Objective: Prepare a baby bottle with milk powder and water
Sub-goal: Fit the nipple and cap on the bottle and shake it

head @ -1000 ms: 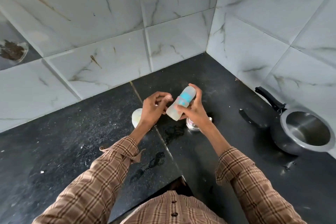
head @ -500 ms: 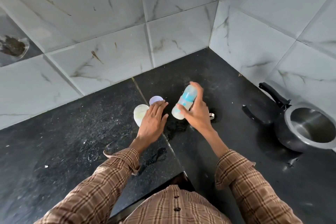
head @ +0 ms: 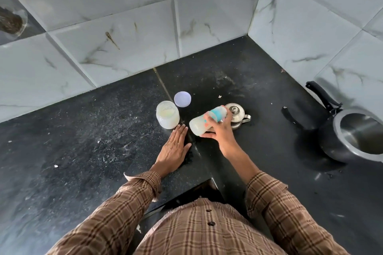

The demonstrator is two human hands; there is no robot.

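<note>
- Black stone countertop (head: 83, 130) fills the lower and middle frame; white marbled wall tiles (head: 124, 16) across the top and right.
- Open jar (head: 167, 117), left of centre, upright, pale powder inside; its round lid (head: 182, 99) lies flat just above and to the right of it, apart from it.
- Left hand (head: 174, 149), centre frame: flat on the counter, palm down, fingers straight and together, grasping nothing. Fingertips end just below the jar; contact with the jar cannot be told.
- Baby bottle (head: 208, 123), just right of centre: tilted steeply, near horizontal, pale base to lower left, teal-printed end to upper right. Off the counter.
- Right hand (head: 219, 131): fingers and thumb curled round the bottle's middle, grasping it from below and right.
- Small steel pot with lid (head: 236, 115) directly behind the bottle's upper end; handle points right.
- Pressure cooker (head: 352, 136), right edge of frame, open, black handle toward upper left.
- Brown plaid sleeves (head: 124, 203) at bottom.
</note>
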